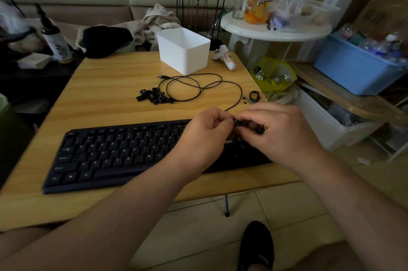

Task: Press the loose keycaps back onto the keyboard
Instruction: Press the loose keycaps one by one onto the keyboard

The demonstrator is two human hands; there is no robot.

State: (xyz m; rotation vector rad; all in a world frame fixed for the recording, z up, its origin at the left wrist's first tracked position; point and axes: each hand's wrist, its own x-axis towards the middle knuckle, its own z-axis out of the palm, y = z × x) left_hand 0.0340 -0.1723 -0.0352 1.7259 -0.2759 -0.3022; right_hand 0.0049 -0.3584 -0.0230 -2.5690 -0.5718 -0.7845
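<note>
A black keyboard (114, 153) lies along the near edge of the wooden table (106, 85). Both hands hover over its right end. My left hand (204, 136) and my right hand (280, 131) meet fingertip to fingertip and pinch a small black keycap (238, 122) between them, just above the keys. The keyboard's right section is mostly hidden under the hands. A pile of several loose black keycaps (154, 96) sits mid-table, behind the keyboard. Two tiny black pieces (244, 100) lie near the table's right edge.
The keyboard's black cable (198, 87) coils across the table middle. A white plastic bin (184, 50) stands at the back, a white controller (225, 57) beside it. A black ring-shaped tool (254, 95) lies at the right edge. A yellow bag, a round side table and a blue crate crowd the right.
</note>
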